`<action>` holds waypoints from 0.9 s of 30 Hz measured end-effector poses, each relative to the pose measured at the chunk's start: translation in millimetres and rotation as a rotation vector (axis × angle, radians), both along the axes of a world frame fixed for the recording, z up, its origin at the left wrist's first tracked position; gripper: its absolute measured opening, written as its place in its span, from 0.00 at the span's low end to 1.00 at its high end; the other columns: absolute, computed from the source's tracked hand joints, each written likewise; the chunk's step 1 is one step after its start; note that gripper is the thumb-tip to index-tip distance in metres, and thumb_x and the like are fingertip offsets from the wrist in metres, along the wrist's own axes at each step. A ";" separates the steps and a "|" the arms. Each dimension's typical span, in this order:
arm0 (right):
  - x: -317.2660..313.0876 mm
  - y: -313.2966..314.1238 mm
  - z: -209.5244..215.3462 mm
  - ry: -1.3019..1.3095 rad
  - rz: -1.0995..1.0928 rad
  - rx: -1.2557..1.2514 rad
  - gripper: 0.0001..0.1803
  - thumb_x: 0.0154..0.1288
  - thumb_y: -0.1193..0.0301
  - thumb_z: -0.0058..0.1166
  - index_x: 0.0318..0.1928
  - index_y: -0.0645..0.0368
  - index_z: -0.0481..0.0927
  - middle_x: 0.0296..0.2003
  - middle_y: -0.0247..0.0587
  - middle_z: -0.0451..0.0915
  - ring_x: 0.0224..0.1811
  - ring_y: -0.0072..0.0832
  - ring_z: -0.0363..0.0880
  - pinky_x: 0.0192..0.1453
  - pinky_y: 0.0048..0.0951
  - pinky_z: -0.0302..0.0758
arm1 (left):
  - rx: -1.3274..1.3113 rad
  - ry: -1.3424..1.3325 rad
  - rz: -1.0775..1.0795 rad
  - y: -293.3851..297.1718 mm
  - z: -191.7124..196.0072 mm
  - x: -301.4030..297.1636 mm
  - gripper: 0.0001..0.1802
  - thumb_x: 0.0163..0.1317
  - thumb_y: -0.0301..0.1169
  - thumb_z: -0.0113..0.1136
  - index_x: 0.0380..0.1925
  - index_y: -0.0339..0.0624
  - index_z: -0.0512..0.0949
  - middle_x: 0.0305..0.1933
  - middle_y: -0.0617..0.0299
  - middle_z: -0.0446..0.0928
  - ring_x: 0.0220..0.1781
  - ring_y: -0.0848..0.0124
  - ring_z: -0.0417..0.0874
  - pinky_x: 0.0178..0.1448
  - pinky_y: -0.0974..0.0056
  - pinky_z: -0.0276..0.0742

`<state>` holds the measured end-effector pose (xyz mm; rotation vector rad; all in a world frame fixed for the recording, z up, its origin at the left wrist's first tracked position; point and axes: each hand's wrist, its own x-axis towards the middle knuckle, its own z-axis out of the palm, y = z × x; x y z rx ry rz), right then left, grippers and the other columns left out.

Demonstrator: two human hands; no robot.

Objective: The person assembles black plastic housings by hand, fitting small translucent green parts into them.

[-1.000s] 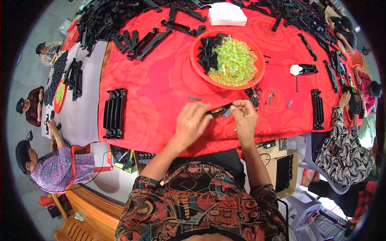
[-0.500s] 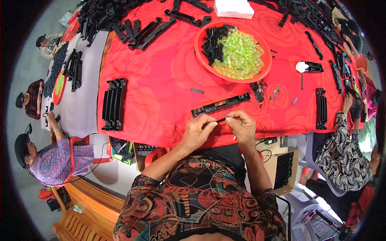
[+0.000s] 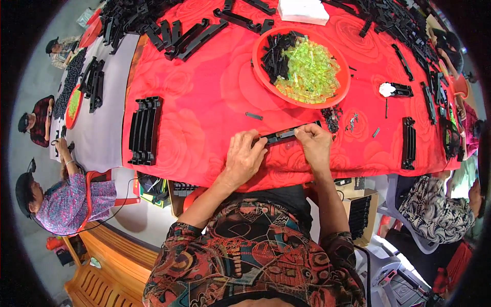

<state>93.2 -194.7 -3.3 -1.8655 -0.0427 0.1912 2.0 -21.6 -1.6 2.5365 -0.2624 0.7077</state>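
Note:
A long black plastic housing [image 3: 287, 129] lies slanted on the red cloth in front of me. A narrow dark grey strip [image 3: 281, 135] sits along its near side. My left hand [image 3: 244, 153] is closed around the left end, its fingers hiding that end. Thumb and fingers of my right hand [image 3: 314, 146] pinch the strip and housing towards the right end. Beyond my hands stands a red bowl [image 3: 259, 77] with yellow-green clear pieces [image 3: 309, 71] and black strips [image 3: 277, 53]. A small grey strip [image 3: 253, 116] lies to the left.
A row of black housings [image 3: 144, 130] stands at the left, another stack [image 3: 408, 143] at the right. Small black bits [image 3: 332, 120] lie near the bowl. A white block [image 3: 303, 11] and heaped black parts [image 3: 133, 20] are at the back. Co-workers [image 3: 71, 199] sit on both sides.
Both hands have moved forward from near the table edge, where they held a small black strip between them, onto the housing. They now grip it towards its two ends.

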 end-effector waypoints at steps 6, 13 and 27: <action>-0.8 9.9 -1.1 -0.028 -0.021 -0.105 0.07 0.48 0.72 0.59 0.22 0.64 0.78 0.10 0.28 0.66 0.14 0.15 0.60 0.19 0.24 0.59 | -0.045 0.077 -0.048 1.7 -10.0 3.5 0.17 0.40 0.23 0.62 0.35 0.38 0.74 0.40 0.54 0.70 0.42 0.58 0.70 0.43 0.57 0.68; 0.4 13.1 4.5 -0.014 -0.025 -0.162 0.08 0.48 0.71 0.59 0.23 0.64 0.78 0.10 0.30 0.66 0.14 0.15 0.60 0.19 0.25 0.59 | -0.021 0.094 -0.048 2.4 -12.0 7.6 0.15 0.41 0.23 0.61 0.34 0.39 0.75 0.38 0.57 0.70 0.39 0.59 0.70 0.41 0.58 0.67; -2.5 21.9 4.9 -0.082 -0.062 -0.284 0.08 0.48 0.72 0.59 0.21 0.64 0.77 0.11 0.28 0.65 0.14 0.15 0.59 0.18 0.23 0.57 | 0.007 0.089 -0.044 4.1 -13.0 10.9 0.16 0.41 0.23 0.61 0.34 0.39 0.75 0.37 0.58 0.70 0.37 0.60 0.70 0.38 0.60 0.66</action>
